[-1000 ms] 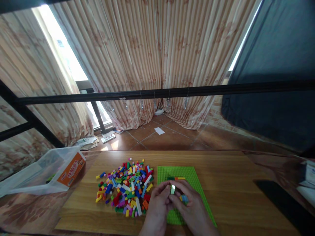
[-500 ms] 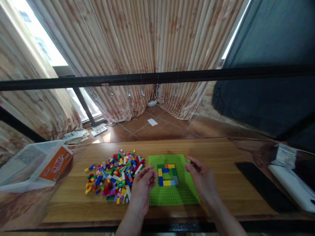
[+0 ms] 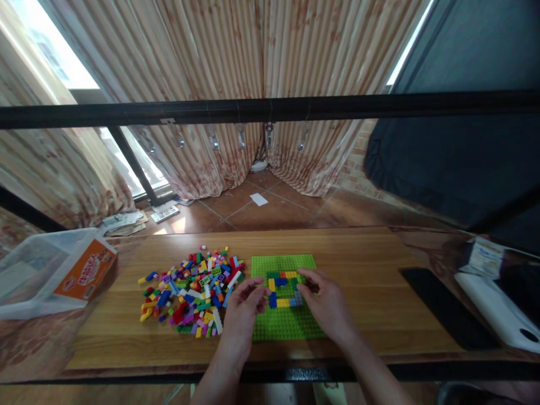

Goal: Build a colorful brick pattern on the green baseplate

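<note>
On the lime-green studded baseplate (image 3: 278, 329) sits a roughly square outline of toy bricks (image 3: 283, 302) in yellow, blue, green, orange and grey-blue. My right hand (image 3: 327, 301) is over its right side, thumb and forefinger pinched round a small green brick (image 3: 300, 279) that the fingertips partly cover. My left hand (image 3: 244, 304) hovers at the plate's left edge, near the outline's left side. Its fingers are loosely bent and slightly apart, with nothing visible in them. Left of that hand spreads a loose heap of mixed-colour bricks (image 3: 185, 298).
A clear plastic box (image 3: 46, 253) with an orange label stands at the far left of the wooden table (image 3: 371, 264). A black flat panel (image 3: 447, 309) lies at the right, beside a white object (image 3: 498, 315). A dark bar (image 3: 337, 108) crosses beyond the table.
My right hand has moved left, from the plate's right edge to the brick outline, carrying the small green brick. My left hand stays near the plate's left edge. The view has tilted slightly downward.
</note>
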### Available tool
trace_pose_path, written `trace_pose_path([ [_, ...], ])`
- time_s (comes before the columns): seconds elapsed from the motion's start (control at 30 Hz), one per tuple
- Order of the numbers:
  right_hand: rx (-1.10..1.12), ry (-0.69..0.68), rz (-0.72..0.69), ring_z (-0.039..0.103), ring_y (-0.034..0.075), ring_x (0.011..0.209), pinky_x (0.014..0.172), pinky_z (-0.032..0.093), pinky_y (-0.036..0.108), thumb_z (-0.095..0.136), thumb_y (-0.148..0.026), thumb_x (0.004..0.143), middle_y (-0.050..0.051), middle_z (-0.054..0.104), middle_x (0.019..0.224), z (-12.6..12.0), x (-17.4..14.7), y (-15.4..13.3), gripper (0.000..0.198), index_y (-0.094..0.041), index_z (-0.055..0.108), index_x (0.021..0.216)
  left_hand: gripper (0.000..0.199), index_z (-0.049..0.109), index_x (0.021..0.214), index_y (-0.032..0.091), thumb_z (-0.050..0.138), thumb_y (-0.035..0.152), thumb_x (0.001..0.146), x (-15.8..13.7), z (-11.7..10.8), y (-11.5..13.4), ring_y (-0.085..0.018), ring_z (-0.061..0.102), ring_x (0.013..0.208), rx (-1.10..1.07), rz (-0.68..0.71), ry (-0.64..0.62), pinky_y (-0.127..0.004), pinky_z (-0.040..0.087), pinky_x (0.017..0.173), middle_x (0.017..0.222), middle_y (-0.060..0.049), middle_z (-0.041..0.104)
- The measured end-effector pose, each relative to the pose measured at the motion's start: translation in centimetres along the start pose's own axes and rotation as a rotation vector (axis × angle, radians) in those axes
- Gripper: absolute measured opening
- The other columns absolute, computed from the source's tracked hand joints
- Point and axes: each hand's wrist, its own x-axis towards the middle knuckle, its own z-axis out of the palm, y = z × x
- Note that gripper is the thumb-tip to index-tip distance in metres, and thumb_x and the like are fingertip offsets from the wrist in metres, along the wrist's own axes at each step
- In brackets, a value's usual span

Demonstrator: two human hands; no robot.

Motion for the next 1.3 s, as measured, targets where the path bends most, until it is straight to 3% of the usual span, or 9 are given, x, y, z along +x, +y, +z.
trace_pose_path([
  [0.2, -0.081, -0.016, -0.017, 0.061, 0.017, 0.076, 0.075, 0.05, 0.033, 0.05, -0.023, 0.079, 0.005, 0.066, 0.092, 0.1, -0.1, -0.2, 0.03, -0.019, 0.066, 0.105, 0.036, 0.064, 0.09, 0.012, 0.073, 0.032, 0.062, 0.1, -0.2, -0.3, -0.009, 0.053, 0.055, 0.034, 0.025, -0.002, -0.02, 0.038, 0.053, 0.068, -0.003, 0.066],
  [0.57, -0.156, -0.094, -0.033, 0.064, 0.019, 0.089, 0.083, 0.049, 0.034, 0.051, -0.017, 0.08, 0.005, 0.07, 0.1, 1.3, -0.3, -0.3, 0.025, -0.021, 0.068, 0.099, 0.034, 0.064, 0.093, 0.013, 0.069, 0.033, 0.066, 0.5, -0.7, -0.4, -0.009, 0.053, 0.055, 0.092, 0.043, 0.008, -0.021, 0.038, 0.053, 0.071, -0.003, 0.067],
  [0.7, -0.259, -0.114, -0.118, 0.06, 0.022, 0.099, 0.088, 0.045, 0.037, 0.056, -0.015, 0.078, 0.004, 0.07, 0.098, 1.9, -0.1, -0.4, 0.02, -0.023, 0.07, 0.091, 0.028, 0.064, 0.091, 0.014, 0.064, 0.031, 0.069, 1.0, -1.1, -1.2, -0.012, 0.057, 0.062, 0.304, 0.117, 0.018, -0.023, 0.041, 0.057, 0.074, -0.002, 0.065],
  [0.87, -0.259, -0.166, -0.205, 0.057, 0.022, 0.098, 0.089, 0.044, 0.037, 0.059, -0.011, 0.077, 0.004, 0.07, 0.093, 2.9, 0.1, -0.5, 0.019, -0.022, 0.071, 0.088, 0.024, 0.065, 0.099, 0.017, 0.05, 0.023, 0.081, 0.9, -1.4, -2.2, -0.017, 0.062, 0.08, 0.822, 0.256, -0.073, -0.028, 0.045, 0.075, 0.09, -0.006, 0.067],
  [0.97, -0.213, -0.159, -0.22, 0.058, 0.02, 0.096, 0.087, 0.045, 0.034, 0.058, -0.008, 0.077, 0.005, 0.067, 0.095, 3.4, 0.3, -0.6, 0.019, -0.021, 0.07, 0.081, 0.027, 0.063, 0.105, 0.018, 0.047, 0.02, 0.083, 0.3, -1.3, -2.2, -0.018, 0.061, 0.082, 1.073, 0.283, -0.087, -0.028, 0.044, 0.075, 0.096, -0.007, 0.065],
  [1.17, -0.151, -0.129, -0.186, 0.062, 0.016, 0.085, 0.077, 0.047, 0.029, 0.053, -0.009, 0.079, 0.005, 0.063, 0.093, 3.5, 0.3, -0.7, 0.018, -0.019, 0.068, 0.077, 0.03, 0.06, 0.111, 0.02, 0.045, 0.021, 0.085, -0.2, -1.2, -2.3, -0.019, 0.061, 0.086, 1.207, 0.329, -0.121, -0.028, 0.044, 0.073, 0.104, -0.007, 0.063],
  [1.3, -0.219, -0.036, -0.177, 0.06, 0.017, 0.083, 0.078, 0.046, 0.03, 0.051, -0.015, 0.084, 0.004, 0.064, 0.087, 2.8, 0.2, -0.5, 0.018, -0.02, 0.067, 0.078, 0.032, 0.06, 0.113, 0.019, 0.044, 0.021, 0.085, -0.4, -1.2, -2.3, -0.02, 0.061, 0.089, 1.22, 0.33, -0.125, -0.029, 0.044, 0.075, 0.107, -0.008, 0.062],
])
